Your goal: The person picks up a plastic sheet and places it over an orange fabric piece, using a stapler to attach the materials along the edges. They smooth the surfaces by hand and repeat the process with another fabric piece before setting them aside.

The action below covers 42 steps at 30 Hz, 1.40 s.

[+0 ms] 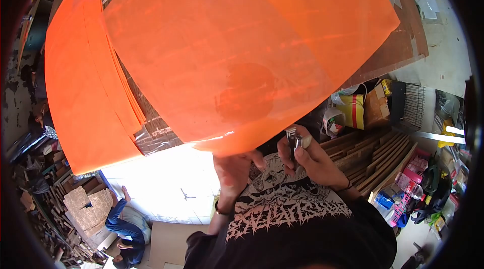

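A large glossy orange plastic sheet [217, 47] spreads across the upper view. Its near edge curls down over my left hand [233, 173]. That hand is closed at the edge, with some of its fingers hidden by the sheet. Just right of it, my right hand [317, 163] grips a small shiny metal tool [293, 143], whose exact kind I cannot make out. The tool stands close to the sheet's lower right edge. To the left lies a stack of folded orange sheets [83, 92]. Brown, tape-covered board [159, 135] shows beneath the orange material.
Long wooden strips [378, 160] lie at the right, near a pink basket [416, 165] and a yellow box [353, 110]. At lower left, another person [128, 231] is near scrap wood [88, 208]. Bright white tiled floor [176, 188] shows below the sheet.
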Tool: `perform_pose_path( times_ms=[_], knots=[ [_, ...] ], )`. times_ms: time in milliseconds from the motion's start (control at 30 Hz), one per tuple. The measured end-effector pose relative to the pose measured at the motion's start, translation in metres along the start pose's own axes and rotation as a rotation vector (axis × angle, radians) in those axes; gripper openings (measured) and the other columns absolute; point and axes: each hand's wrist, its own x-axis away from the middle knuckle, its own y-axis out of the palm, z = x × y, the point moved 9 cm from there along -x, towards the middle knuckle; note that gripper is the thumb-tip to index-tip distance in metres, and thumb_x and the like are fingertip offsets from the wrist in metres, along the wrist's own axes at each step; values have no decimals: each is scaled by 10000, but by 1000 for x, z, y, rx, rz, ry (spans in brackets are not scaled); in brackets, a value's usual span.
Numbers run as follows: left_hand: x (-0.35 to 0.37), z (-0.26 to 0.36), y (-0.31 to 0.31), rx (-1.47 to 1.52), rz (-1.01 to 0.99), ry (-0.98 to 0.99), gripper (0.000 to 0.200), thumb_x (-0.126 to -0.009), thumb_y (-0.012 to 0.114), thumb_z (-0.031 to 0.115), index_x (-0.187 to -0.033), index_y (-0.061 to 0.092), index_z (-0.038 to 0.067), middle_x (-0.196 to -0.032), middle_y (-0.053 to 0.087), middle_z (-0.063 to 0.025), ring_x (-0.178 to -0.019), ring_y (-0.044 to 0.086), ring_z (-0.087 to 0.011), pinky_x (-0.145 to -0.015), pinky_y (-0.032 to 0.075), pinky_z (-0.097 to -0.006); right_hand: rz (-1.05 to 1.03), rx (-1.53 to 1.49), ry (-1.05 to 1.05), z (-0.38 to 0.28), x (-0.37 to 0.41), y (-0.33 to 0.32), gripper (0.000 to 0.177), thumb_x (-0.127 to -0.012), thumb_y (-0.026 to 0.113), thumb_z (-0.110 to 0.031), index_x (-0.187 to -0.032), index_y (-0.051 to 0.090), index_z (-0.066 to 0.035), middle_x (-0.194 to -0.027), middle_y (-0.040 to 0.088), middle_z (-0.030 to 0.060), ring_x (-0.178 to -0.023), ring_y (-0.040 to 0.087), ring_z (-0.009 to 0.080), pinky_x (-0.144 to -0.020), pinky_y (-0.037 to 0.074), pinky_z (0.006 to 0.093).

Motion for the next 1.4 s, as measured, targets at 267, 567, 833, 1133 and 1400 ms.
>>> perform_pose_path(
  times_ms=[267, 567, 833, 1133, 1400],
  knots=[
    [-7, -25, 9, -292, 117, -217, 320, -935, 573, 331, -1058, 558, 36, -815, 557, -48, -707, 533, -143, -620, 444, -286, 24, 132, 27, -13, -4, 10, 430, -974, 517, -181, -1342, 376, -8, -977, 587, 79, -705, 514, 83, -629, 436, 224],
    [-27, -6, 36, -598, 74, -337, 225, -973, 511, 186, -1070, 574, -7, -905, 632, -57, -777, 595, -135, -677, 480, -267, 132, -37, -134, -26, -21, 7, 319, -922, 592, -142, -1184, 524, 25, -871, 594, 54, -704, 580, 94, -488, 524, 245],
    [-30, -2, 36, -696, 22, -123, 189, -959, 527, 138, -1045, 605, -10, -829, 639, -53, -727, 611, -136, -645, 479, -254, 139, -81, -149, -29, -24, 5, 311, -920, 599, -168, -1151, 547, 33, -855, 583, 57, -697, 589, 112, -458, 523, 257],
    [-31, -5, 40, -568, 37, -221, 173, -961, 510, 114, -1038, 608, -6, -814, 631, -52, -653, 609, -113, -607, 471, -228, 163, -87, -121, -25, -27, 2, 306, -921, 594, -163, -1141, 549, 46, -888, 580, 78, -705, 592, 129, -443, 524, 256],
    [-30, -4, 38, -576, 25, -220, 162, -956, 511, 108, -1036, 593, -8, -815, 624, -54, -670, 613, -123, -615, 472, -243, 165, -105, -108, -23, -28, 3, 315, -920, 594, -161, -1158, 542, 39, -893, 576, 74, -713, 593, 130, -436, 520, 252]
  ],
)
